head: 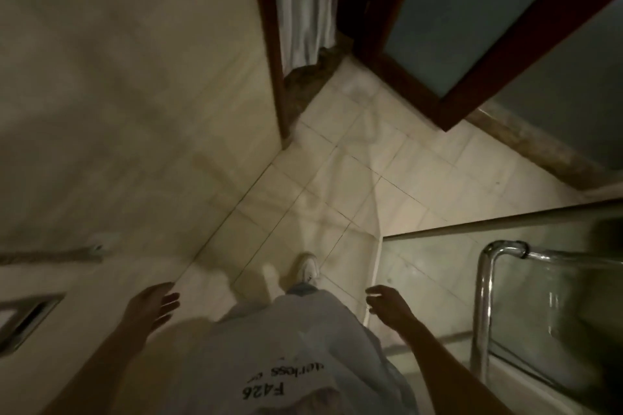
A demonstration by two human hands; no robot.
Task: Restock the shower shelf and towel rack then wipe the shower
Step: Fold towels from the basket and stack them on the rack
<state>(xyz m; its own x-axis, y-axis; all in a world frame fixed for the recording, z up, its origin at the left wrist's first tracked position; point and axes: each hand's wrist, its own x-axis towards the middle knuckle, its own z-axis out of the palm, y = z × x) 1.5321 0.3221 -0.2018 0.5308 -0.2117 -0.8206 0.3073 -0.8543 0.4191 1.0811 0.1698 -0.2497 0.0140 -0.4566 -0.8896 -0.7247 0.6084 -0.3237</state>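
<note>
1. Left hand (153, 305), lower left of centre: fingers straight, slightly spread, nothing held.
2. Right hand (387, 305), lower right of centre: fingers loosely curled, nothing held.
3. Between the hands: white printed shirt (286, 347); above it, a white shoe (308, 268) on the pale tiled floor (371, 152).
4. Shower glass panel (438, 263) stood at lower right, just beside the right hand; chrome bar (483, 296) was mounted on it.
5. Top centre: white cloth (303, 3) hung in a dark wood doorway; frosted door (472, 10) at upper right.

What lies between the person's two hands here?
In the head view, only the person's own white shirt and a white shoe on the tiled floor lie between the left hand and right hand.
</note>
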